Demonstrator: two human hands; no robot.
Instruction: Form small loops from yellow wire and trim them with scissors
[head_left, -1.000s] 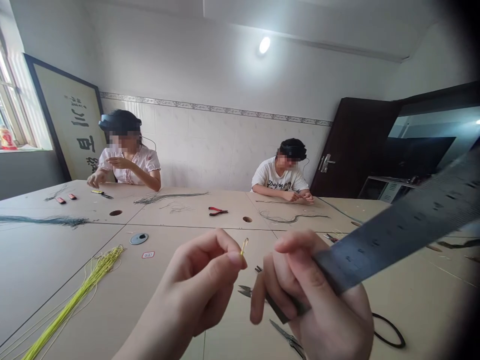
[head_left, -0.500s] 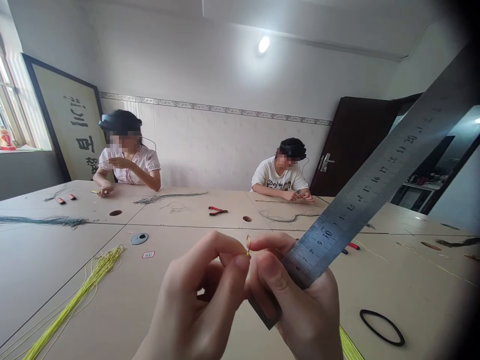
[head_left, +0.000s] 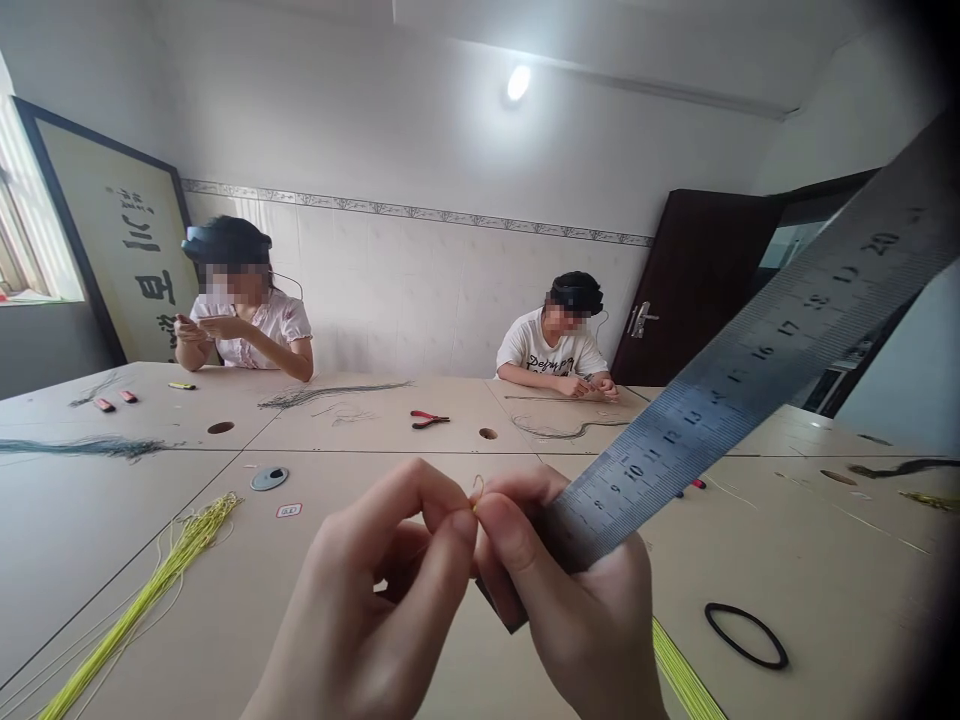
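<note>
My left hand (head_left: 375, 590) is closed, thumb and forefinger pinching a thin yellow cord (head_left: 478, 486), whose small curved end sticks up above the fingertips. Wrapped by the fingers of my right hand (head_left: 585, 620) is a steel ruler (head_left: 675, 430), slanting up to the far right. The right thumb and forefinger also meet at the base of the cord, against the left fingertips. The rest of the cord is hidden by my hands. One bundle of yellow cords (head_left: 150, 600) lies left of my hands; another yellow bundle (head_left: 686, 665) shows beside my right wrist.
A black elastic band (head_left: 746, 636) lies at right. Across the table are red-handled pliers (head_left: 429, 420), dark strand bundles (head_left: 330, 394) and a grey cable-hole cover (head_left: 269, 479). Two people (head_left: 244, 310) (head_left: 555, 345) sit opposite, hands raised at left and near the tabletop at right.
The right thumb has closed in on the cord beside the left fingertips. The ruler has shifted with the right hand. The person at left has raised a hand from the table.
</note>
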